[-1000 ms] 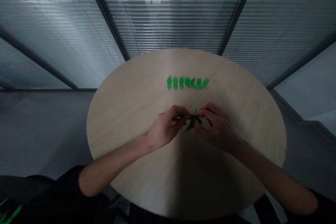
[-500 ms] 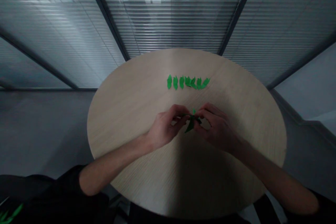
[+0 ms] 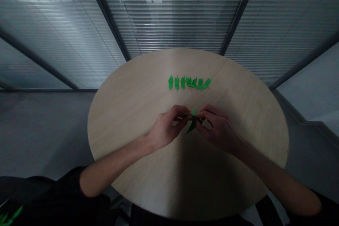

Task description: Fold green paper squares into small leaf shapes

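My left hand (image 3: 166,129) and my right hand (image 3: 218,130) meet over the middle of a round wooden table (image 3: 132,106). Both pinch a small green folded paper piece (image 3: 191,123) between their fingertips, just above the tabletop. Its pointed ends stick out above and below the fingers. Farther back on the table lies a row of several green folded paper pieces (image 3: 189,82), side by side, apart from both hands.
Behind the table stand glass walls with horizontal blinds (image 3: 169,14) and dark frame posts. A few green paper bits (image 3: 9,216) show at the bottom left corner, off the table, near my dark sleeve.
Both hands stayed in place; the fingers shifted slightly on the green paper piece, which has turned a little between them.
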`<action>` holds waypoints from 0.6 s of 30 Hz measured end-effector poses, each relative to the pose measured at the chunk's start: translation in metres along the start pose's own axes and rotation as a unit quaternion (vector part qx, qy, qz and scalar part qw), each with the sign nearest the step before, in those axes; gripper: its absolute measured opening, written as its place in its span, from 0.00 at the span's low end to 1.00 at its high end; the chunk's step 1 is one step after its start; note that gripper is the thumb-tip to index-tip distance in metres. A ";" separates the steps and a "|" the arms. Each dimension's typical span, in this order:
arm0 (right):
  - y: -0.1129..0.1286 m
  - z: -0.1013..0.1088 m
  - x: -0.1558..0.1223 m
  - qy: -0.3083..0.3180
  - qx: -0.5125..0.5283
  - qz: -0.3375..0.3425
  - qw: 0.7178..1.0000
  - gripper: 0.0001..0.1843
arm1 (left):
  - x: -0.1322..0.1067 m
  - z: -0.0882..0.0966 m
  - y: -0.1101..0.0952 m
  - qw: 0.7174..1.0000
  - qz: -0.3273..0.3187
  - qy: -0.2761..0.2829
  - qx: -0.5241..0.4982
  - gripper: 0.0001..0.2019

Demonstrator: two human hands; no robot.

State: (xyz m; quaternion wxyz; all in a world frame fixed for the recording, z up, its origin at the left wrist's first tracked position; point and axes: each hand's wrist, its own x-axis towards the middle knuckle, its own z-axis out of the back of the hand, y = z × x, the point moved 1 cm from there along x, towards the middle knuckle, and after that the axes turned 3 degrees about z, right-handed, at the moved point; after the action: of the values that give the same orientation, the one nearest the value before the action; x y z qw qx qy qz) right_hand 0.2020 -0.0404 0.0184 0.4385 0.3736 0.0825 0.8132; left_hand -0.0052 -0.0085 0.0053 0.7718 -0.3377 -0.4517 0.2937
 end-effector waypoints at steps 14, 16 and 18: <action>0.002 0.001 0.002 0.002 0.020 -0.009 1.000 0.03 | 0.001 -0.001 0.001 1.000 0.006 0.008 0.003 0.08; 0.002 0.000 0.001 0.005 0.021 -0.016 1.000 0.03 | 0.001 -0.001 0.001 1.000 0.006 0.007 0.001 0.10; 0.002 0.000 0.001 0.005 0.026 -0.022 0.999 0.03 | 0.001 -0.001 0.001 1.000 0.010 0.009 -0.004 0.11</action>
State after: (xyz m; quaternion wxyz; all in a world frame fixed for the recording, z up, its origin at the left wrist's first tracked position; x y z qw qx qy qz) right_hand 0.2007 -0.0408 0.0197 0.4461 0.3791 0.1142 0.8026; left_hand -0.0036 -0.0073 0.0046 0.7716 -0.3477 -0.4425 0.2966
